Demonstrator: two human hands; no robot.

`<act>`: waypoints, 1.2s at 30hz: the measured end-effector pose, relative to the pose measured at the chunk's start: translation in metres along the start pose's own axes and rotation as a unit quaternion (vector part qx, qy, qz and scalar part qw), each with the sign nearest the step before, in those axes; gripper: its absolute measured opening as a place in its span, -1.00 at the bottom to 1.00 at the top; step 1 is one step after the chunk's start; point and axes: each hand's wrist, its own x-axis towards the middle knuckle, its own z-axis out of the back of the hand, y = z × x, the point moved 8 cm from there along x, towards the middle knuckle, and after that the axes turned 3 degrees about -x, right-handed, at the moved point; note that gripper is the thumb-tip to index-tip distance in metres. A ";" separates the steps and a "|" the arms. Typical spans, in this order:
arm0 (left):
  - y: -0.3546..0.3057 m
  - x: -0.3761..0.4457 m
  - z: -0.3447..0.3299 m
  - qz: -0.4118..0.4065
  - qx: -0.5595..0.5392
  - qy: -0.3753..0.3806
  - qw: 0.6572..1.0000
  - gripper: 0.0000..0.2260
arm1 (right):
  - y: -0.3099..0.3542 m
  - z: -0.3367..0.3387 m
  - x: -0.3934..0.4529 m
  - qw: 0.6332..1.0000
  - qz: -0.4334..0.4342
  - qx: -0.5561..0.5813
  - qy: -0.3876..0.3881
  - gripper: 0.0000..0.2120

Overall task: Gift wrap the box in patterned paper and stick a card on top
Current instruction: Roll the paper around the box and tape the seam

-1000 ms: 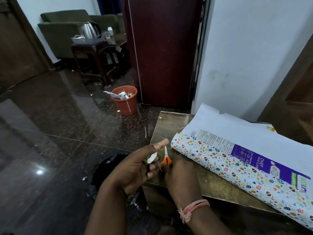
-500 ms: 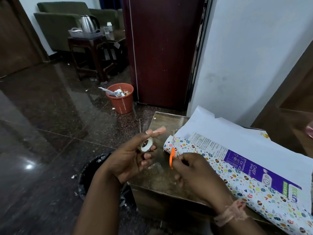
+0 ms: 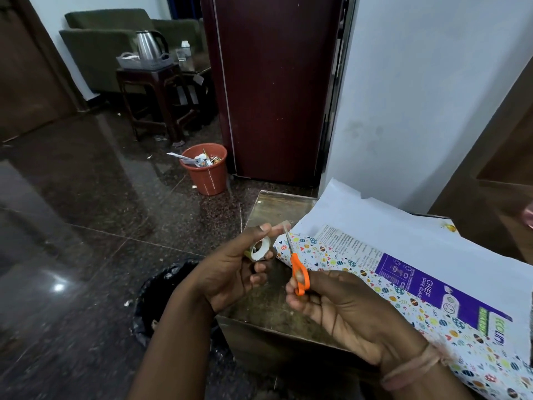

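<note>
left hand [image 3: 230, 272] grips tape roll [image 3: 260, 249], right hand [image 3: 340, 310] grips scissors [image 3: 298, 269], box [image 3: 418, 290] just right.

On the purple panel of the box [image 3: 415, 287], "CHIEF SPIKE GUARD" is printed in white. Further along the same face, "ECOLINK" is printed in green, partly cut off. A block of small black print beside the panel cannot be read.

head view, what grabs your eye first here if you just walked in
The orange scissors in the right hand, blades raised toward the tape roll held by the left hand. Right of them, the purple box lies half wrapped in patterned paper on the table.
</note>
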 end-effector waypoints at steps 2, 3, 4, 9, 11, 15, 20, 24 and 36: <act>0.000 0.001 -0.001 0.002 -0.012 0.012 1.000 -0.55 | -0.004 -0.003 -0.005 0.998 -0.030 -0.013 0.050 -0.80; 0.000 0.002 -0.002 0.003 -0.017 0.019 1.000 -0.53 | -0.006 -0.003 -0.007 0.997 -0.040 -0.018 0.067 -0.78; 0.000 0.002 -0.002 0.004 -0.021 0.025 0.999 -0.50 | -0.007 -0.003 -0.009 0.995 -0.048 -0.022 0.080 -0.76; 0.003 0.003 -0.005 0.010 -0.016 0.040 0.999 -0.47 | -0.007 -0.006 -0.011 0.989 -0.053 -0.026 0.139 -0.67; 0.004 0.003 -0.007 0.014 -0.010 0.045 0.999 -0.51 | -0.007 -0.008 -0.010 0.988 -0.049 -0.033 0.144 -0.70; 0.008 0.002 -0.013 0.027 0.005 0.054 0.998 -0.55 | -0.009 -0.007 -0.009 0.989 -0.046 -0.042 0.135 -0.78; 0.009 0.001 -0.016 0.031 0.021 0.065 0.997 -0.53 | -0.008 -0.004 -0.008 0.991 -0.044 -0.040 0.124 -0.79; 0.012 0.000 -0.018 0.040 0.039 0.073 0.996 -0.51 | -0.008 -0.002 -0.007 0.991 -0.044 -0.047 0.113 -0.74; 0.005 -0.001 -0.004 0.022 0.027 0.056 0.998 -0.46 | -0.010 -0.002 -0.006 0.985 -0.031 -0.091 0.144 -0.84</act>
